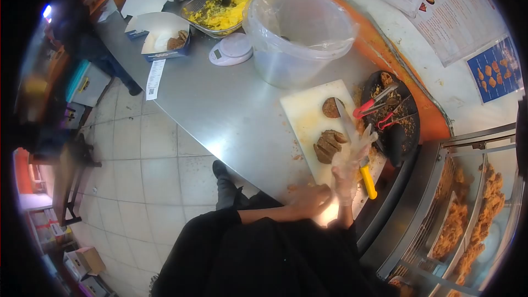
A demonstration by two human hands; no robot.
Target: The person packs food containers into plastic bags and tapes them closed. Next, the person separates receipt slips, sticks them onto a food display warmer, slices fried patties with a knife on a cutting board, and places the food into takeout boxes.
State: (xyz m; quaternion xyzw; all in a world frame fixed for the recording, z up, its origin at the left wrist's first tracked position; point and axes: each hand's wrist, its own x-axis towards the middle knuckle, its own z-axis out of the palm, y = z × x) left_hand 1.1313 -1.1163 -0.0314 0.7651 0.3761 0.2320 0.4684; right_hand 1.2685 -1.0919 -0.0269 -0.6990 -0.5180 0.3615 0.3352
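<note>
My right hand (pixel 347 175) points up over the cutting board (pixel 301 111), with a loose clear plastic glove (pixel 360 146) over it. Its fingers look stretched out, and the glove tips hang crumpled. My bare left hand (pixel 312 200) is curled at the glove's cuff by the right wrist and seems to pinch it; the fingertips are partly hidden. A knife with a yellow handle (pixel 368 182) lies on the board, its blade partly behind the glove. On the board are a whole brown patty (pixel 332 108) and a sliced patty (pixel 329 147).
A black tray (pixel 410 126) holds crumbs and red-handled tongs (pixel 371 107). Behind the board stands a plastic-lined bucket (pixel 294 63). A scale (pixel 231 49), a food box (pixel 164 49) and a pan of yellow food (pixel 231 8) stand farther back. Fried chicken (pixel 452 225) fills racks at right.
</note>
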